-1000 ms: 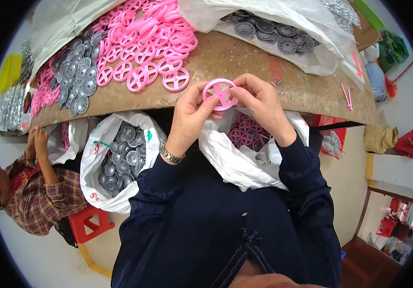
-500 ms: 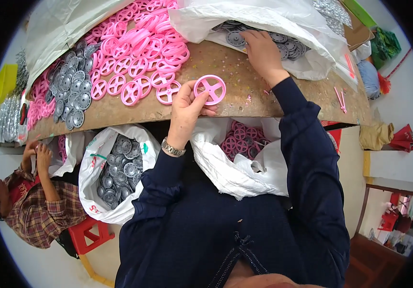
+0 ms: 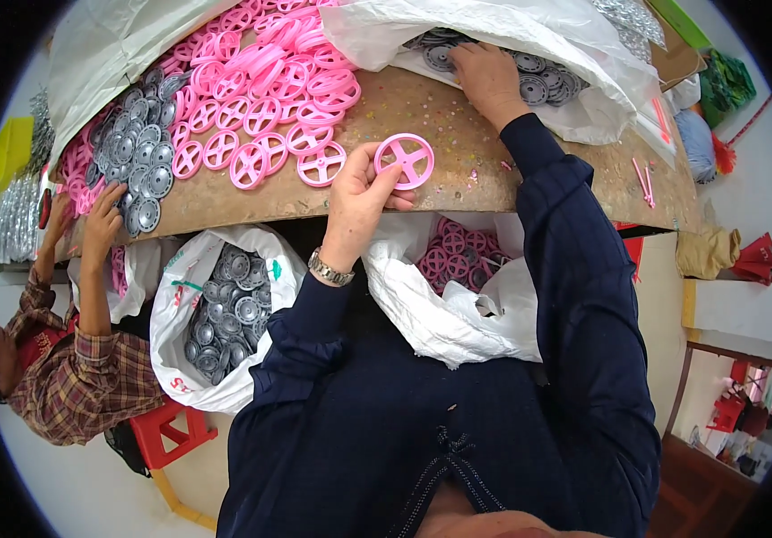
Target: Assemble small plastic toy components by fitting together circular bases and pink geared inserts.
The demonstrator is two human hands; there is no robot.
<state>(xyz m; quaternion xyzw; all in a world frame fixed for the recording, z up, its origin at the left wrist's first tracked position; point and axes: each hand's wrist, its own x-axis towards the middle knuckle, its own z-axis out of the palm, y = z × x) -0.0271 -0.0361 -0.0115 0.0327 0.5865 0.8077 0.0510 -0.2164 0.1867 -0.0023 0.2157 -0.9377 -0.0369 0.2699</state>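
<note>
A pink plastic wheel ring (image 3: 407, 142) with crossed spokes is pinched between the thumb and fingers of my left hand (image 3: 356, 199), above the near edge of the table. My right hand (image 3: 490, 81) reaches into the mouth of a white sack (image 3: 606, 90) at the back right. Grey round wheel discs (image 3: 537, 88) lie in that sack, and my fingertips are among them. Whether they grip a disc is hidden by the back of my hand. To the left of my left hand, many pink wheel rings (image 3: 262, 117) are heaped on the table.
Grey discs (image 3: 139, 161) lie piled on the table's left, where a co-worker's hand (image 3: 101, 220) touches them. Below the table edge stand a white sack of grey discs (image 3: 234, 309) and a white sack (image 3: 422, 314) with pink-and-grey wheels. Thin pink sticks (image 3: 644, 184) lie at the right.
The view has shifted slightly. My left hand still holds the pink ring and my right hand stays at the sack. The co-worker's hands have moved up to the grey discs on the table.
</note>
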